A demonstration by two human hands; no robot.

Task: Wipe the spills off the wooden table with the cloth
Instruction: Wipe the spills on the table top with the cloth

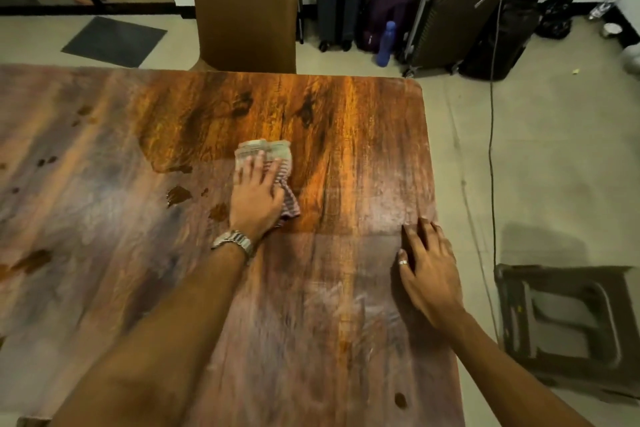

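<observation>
While the tabletop (346, 114) fills most of the frame, its biggest risk sits across the left half, where brown spills are scattered: a smear at the left edge (31, 262), a glossy puddle left of centre (178, 194), a patch just beside the left wrist (219, 211), and small drops toward the upper left (46, 161). A wide damp sheet with a dark rim (173, 168) spreads across the upper middle. If the cloth is dragged through these without lifting liquid, I judge it would only spread thin streaks; the pale, hazy film over the right and lower parts suggests that smearing is already a hazard. One isolated spot at the bottom right (400, 400) lies well apart from the rest and could easily be missed.

Next in size, the left hand (256, 198) lies flat with fingers spread, pressing down on the cloth rather than gripping it, so a quick stroke could let the fabric bunch or slip out from under the palm. The right hand (431, 274) rests open and empty near the tabletop's right edge, fingers splayed, bracing; a wet surface there could make it slide.

Smallest, the cloth (266, 152) sits at the centre of the frame, crumpled, pale at its far end and red-and-white striped where it trails past the palm to the right. It looks thin and possibly already soaked, though that cannot be confirmed.
</observation>
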